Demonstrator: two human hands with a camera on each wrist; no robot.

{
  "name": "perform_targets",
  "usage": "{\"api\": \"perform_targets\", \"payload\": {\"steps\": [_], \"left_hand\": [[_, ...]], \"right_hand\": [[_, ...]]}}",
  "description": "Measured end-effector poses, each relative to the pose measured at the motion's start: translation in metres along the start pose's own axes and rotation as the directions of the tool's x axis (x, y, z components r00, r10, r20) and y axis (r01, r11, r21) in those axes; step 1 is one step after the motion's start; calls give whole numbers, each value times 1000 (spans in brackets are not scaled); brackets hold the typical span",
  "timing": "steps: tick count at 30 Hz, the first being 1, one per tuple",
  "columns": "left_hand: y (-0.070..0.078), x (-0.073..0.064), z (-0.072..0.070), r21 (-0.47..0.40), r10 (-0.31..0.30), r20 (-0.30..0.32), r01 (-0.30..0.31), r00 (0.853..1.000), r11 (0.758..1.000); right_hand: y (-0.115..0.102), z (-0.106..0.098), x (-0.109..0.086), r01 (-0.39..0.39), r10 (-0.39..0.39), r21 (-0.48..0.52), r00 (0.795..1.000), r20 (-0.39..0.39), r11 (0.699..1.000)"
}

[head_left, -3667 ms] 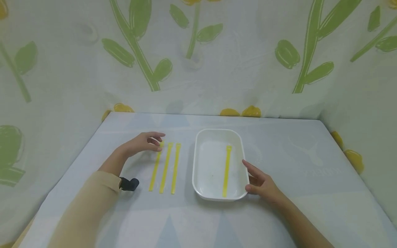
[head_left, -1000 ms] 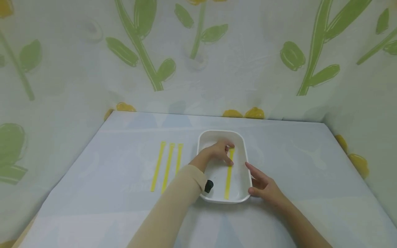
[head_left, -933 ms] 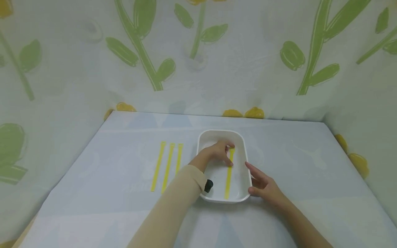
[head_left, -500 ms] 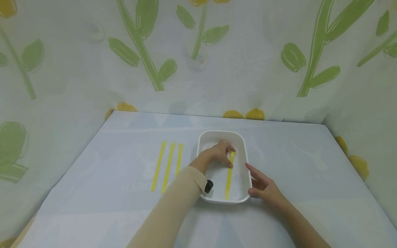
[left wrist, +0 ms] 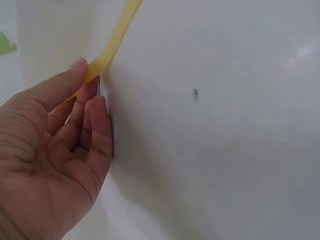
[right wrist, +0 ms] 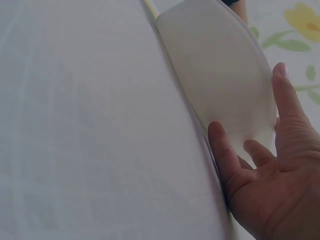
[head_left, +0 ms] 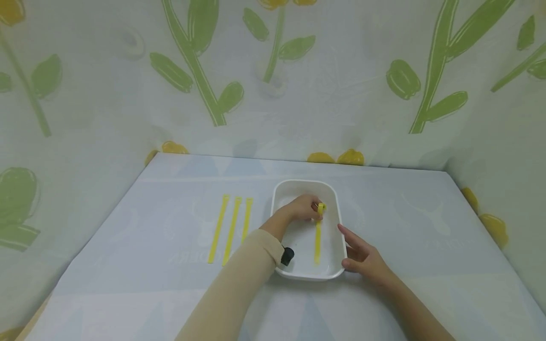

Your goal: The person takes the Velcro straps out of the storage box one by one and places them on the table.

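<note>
In the head view, my left hand (head_left: 304,207) reaches into a white rectangular basin (head_left: 294,275) and pinches the upper end of a flat yellow strap (head_left: 317,241). The left wrist view shows this strap (left wrist: 116,42) between thumb and fingers, bending away from them, the other fingers close to the basin's white surface. My right hand (head_left: 362,255) rests at the basin's right side. Seen from the right wrist, its fingers are spread against the outer wall (right wrist: 215,70), with one fingertip up near the rim.
Left of the basin, three more yellow straps lie side by side: a left one (head_left: 218,229), a middle one (head_left: 232,229) and a right one (head_left: 246,218) partly hidden by my left sleeve (head_left: 239,279). A flower-patterned curtain (head_left: 341,94) surrounds the pale table (head_left: 405,213).
My left hand has gone from the straps on the table into the basin. Its fingers have closed on the strap there, whose upper end is now lifted and bent. The right hand stays by the basin.
</note>
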State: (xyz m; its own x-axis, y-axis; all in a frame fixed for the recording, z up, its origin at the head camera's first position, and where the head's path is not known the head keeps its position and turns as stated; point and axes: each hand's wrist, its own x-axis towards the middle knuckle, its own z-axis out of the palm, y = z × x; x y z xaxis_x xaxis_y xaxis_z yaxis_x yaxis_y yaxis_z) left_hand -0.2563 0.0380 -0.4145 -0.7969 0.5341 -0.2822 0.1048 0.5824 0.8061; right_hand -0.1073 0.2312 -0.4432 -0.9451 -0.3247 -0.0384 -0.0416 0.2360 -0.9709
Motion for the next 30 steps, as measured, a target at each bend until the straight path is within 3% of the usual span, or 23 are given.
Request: {"api": "perform_targets", "payload": {"steps": [4,9,14,20,26,30], "left_hand": [[2,0,-1,3,1,-47,-1,999,1000],[2,2,-1,-9,63,-70,-63,996,998],[2,5,-2,-97,131,-79,-139,988,986],[4,4,-5,-171,134,-145,-158,980,972],[6,1,-5,-259,163,-217,-218,962,941],[8,-1,-6,-331,199,-221,-265,955,906]], "right_hand": [[0,2,-1,-15,14,-25,1000,-10,1000],[-1,3,0,-38,38,-34,999,-17,999],[-2,1,0,-50,49,-34,999,-16,998],[-3,1,0,-73,72,-26,997,-17,997],[-2,1,0,-60,60,-22,998,-9,998],[-1,2,1,-55,55,-29,998,-13,998]]}}
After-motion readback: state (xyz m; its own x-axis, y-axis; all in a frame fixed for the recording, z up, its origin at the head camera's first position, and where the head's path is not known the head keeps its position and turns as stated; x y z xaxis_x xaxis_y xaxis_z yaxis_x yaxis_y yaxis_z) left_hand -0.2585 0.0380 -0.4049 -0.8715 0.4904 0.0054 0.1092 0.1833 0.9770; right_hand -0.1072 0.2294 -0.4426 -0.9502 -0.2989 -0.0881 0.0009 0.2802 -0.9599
